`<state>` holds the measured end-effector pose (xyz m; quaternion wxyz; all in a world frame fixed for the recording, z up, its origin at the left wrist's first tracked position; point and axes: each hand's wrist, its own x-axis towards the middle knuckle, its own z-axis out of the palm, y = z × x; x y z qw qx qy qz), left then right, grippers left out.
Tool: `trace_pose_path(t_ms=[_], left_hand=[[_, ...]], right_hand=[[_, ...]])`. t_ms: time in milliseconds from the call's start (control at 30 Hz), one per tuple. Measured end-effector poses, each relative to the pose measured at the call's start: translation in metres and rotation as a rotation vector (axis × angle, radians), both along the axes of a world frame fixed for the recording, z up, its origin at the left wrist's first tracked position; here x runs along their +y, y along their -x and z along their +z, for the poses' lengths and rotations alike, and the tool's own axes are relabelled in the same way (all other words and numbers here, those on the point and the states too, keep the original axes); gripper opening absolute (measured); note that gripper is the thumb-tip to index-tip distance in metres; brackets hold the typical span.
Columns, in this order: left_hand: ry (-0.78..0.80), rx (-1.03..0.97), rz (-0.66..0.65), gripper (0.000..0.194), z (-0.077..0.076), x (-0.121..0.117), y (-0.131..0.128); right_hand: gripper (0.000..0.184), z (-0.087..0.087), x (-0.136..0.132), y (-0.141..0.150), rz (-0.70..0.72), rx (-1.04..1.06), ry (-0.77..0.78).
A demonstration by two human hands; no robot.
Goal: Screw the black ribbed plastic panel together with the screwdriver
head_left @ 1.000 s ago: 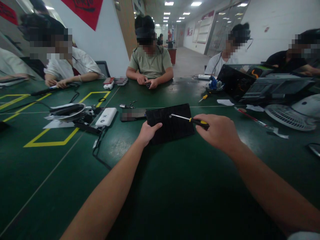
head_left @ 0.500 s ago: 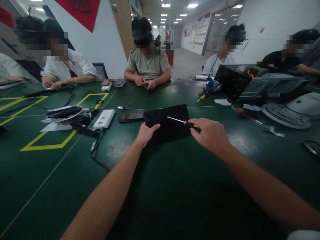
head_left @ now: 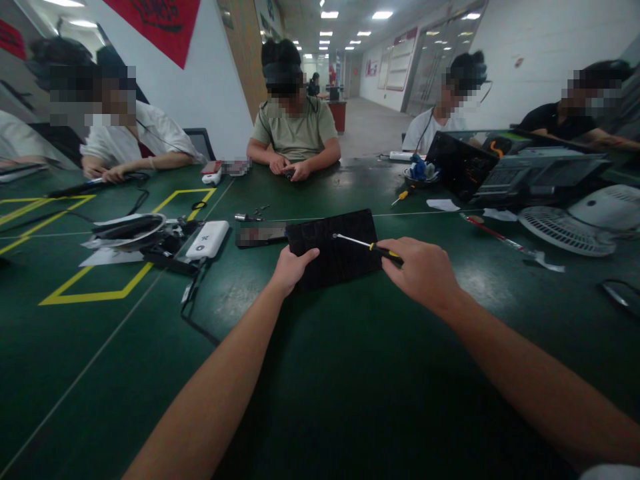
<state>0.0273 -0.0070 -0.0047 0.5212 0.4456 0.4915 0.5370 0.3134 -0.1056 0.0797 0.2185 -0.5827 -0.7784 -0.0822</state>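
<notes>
Left hand (head_left: 291, 268) grips black rectangular panel (head_left: 346, 263); right hand (head_left: 424, 268) holds black-and-yellow screwdriver (head_left: 376, 249), tip at round silver fastener (head_left: 335, 236) between; work apparently unfinished.

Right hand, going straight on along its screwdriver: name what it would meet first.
Most likely the black panel held by the left hand; the tip of the screwdriver seems to touch it, though depth is unclear.

The left grip (head_left: 295, 270) and right grip (head_left: 423, 270) are showing bare — the left forearm (head_left: 225, 373) and right forearm (head_left: 535, 373) are showing bare too, tapering toward the wrists — while a whitish edge (head_left: 610, 472), too cropped to identify, is peeking in lower right.
</notes>
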Motion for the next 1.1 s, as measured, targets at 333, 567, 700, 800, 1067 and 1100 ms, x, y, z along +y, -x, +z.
trace_pose_path(t_ms=[333,567,700,800,1067,1100], left_hand=[[-0.004,-0.011,-0.001,0.049,-0.001,0.001,0.0],[0.015,-0.011,0.001,0.043,0.002,-0.001,0.0],[0.014,-0.015,0.003,0.043,0.002,0.0,0.0],[0.008,-0.02,-0.008,0.044,0.002,0.0,0.0],[0.012,-0.008,0.009,0.046,0.005,-0.003,-0.001],[0.013,-0.007,0.01,0.047,0.004,-0.002,-0.001]], right_hand=[[0.032,0.0,0.001,0.002,0.003,0.007,0.021],[0.034,0.005,0.003,0.002,-0.017,0.018,0.048],[0.034,0.009,0.004,0.002,-0.02,0.018,0.06],[0.034,0.013,0.005,0.003,-0.034,0.015,0.062],[0.032,0.025,0.008,0.007,-0.049,0.0,0.07],[0.031,0.026,0.008,0.008,-0.051,-0.005,0.072]])
